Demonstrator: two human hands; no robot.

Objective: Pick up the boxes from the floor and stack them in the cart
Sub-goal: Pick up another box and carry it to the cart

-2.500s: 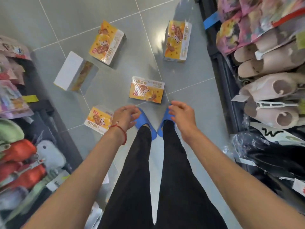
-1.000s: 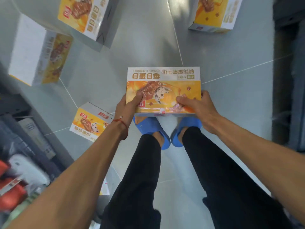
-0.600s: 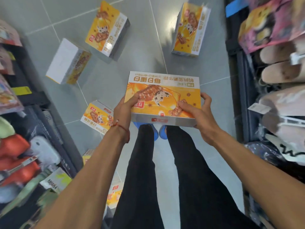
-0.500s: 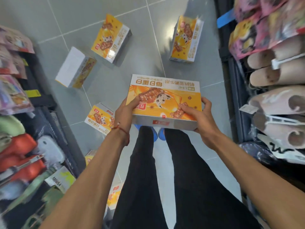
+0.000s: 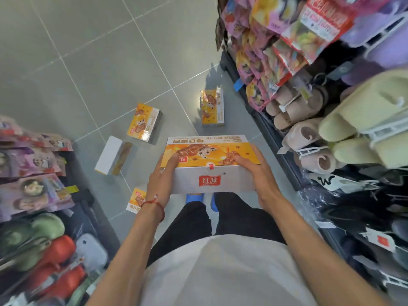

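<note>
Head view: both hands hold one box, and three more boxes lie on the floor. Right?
No. The head view shows four on the floor: the far-right box, the middle box, the white-sided box, the box behind the left wrist. The left hand and right hand do hold the lifted box.

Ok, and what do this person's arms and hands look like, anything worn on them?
Both forearms are bare, with no sleeve reaching them in view, and neither the left hand nor the right hand is gloved. A thin red string bracelet with a small pale bead circles the left wrist. The right wrist carries nothing, and no rings show.
</note>
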